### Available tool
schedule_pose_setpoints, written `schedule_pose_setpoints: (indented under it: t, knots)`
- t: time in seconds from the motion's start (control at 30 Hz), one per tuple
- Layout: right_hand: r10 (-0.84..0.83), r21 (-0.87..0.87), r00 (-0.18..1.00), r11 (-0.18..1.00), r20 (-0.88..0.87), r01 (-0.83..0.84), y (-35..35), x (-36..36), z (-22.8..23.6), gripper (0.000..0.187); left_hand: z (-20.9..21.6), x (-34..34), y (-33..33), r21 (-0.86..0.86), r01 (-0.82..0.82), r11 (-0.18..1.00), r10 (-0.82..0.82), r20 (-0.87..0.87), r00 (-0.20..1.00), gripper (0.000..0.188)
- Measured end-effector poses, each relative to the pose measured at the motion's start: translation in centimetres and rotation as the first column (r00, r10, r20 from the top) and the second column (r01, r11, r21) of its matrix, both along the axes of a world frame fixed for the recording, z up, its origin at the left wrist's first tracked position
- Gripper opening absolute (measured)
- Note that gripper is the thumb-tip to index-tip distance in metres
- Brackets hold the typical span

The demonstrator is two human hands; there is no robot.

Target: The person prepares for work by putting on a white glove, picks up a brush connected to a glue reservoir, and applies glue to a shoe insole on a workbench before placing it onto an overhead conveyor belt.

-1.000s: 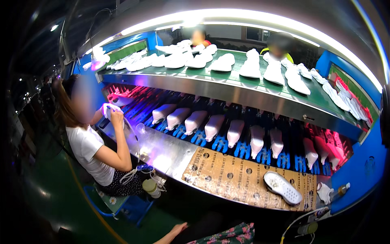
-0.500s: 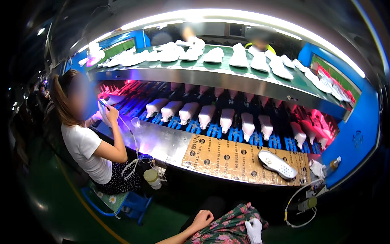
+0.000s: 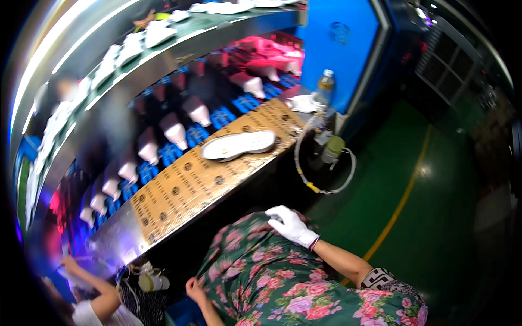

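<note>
Seemingly idle step; white-gloved right hand (image 3: 292,225) rests on floral garment (image 3: 255,270), grip loose, empty; left hand (image 3: 196,289) grip: can't tell; white shoe sole (image 3: 239,145) on counter (image 3: 116,232); touching it calls for reaching forward.

The white-gloved right grip (image 3: 292,226) rests on floral fabric (image 3: 302,290).

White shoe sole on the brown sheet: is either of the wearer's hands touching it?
No, the gloved right hand is over the floral cloth, the bare left hand at its edge.

Right hand (image 3: 292,226) now fully visible
</note>
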State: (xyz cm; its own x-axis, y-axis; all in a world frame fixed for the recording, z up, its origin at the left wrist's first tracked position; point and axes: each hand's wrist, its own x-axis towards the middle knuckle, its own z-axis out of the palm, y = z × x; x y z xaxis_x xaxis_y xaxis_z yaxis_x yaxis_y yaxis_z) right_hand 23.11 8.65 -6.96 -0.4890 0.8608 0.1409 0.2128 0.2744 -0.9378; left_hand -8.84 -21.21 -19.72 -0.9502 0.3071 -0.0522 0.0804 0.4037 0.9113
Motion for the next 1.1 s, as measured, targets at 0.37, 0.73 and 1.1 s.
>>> schedule_pose_setpoints:
  t: [0.37, 0.73, 1.1]
  knots:
    - [-0.658, 0.62, 0.746, 0.63, 0.106, 0.468, 12.9, 14.0, 4.7, 0.03, -14.1, 2.8, -10.4, -0.574, 0.409, 0.709, -0.263, 0.323, 0.909, 0.011]
    - [-0.394, 0.339, 0.234, 0.909, 0.889, 0.241, 24.7, 15.4, 2.5, 0.071, -12.8, -4.3, -3.7, -0.247, 0.425, 0.871, -0.31, 0.394, 0.865, 0.017]
    - [-0.504, 0.482, 0.346, 0.862, 0.791, 0.156, 23.9, 13.7, 5.5, 0.075, 0.3, 1.2, 7.3, -0.119, 0.539, 0.834, -0.492, 0.282, 0.823, 0.022]
